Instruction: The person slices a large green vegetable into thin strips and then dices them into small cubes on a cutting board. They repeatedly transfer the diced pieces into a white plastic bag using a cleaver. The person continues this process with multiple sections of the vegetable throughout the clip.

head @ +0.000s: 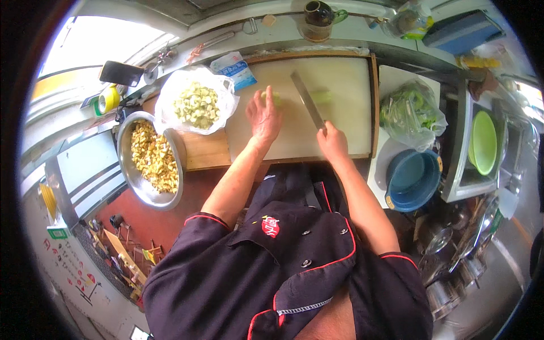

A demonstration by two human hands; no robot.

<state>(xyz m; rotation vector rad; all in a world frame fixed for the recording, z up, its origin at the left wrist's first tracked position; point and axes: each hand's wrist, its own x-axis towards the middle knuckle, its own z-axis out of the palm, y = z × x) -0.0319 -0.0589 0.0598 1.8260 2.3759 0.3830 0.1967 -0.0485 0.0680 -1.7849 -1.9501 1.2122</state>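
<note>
My right hand [332, 140] is closed around the handle of a kitchen knife [309, 101], whose long blade points up and left over a pale cutting board [293, 142]. My left hand [264, 114] is over the board's left part, beside a small light-green vegetable piece [272, 97]; motion blur hides whether the fingers grip it. Another blurred light-green piece [321, 97] lies right of the blade. Left of the board, a white plastic bag [165, 100] holds pale green diced vegetable [196, 105]. A steel bowl [180, 170] with yellow-brown chopped pieces [154, 157] stands at its lower left.
A blue-and-white packet [238, 72] touches the board's upper left. To the right are a clear bag of green vegetables [412, 108], a blue basin [413, 180] and a green bowl [483, 143]. A dark jug [318, 15] stands on the ledge behind; a phone [121, 73] is at left.
</note>
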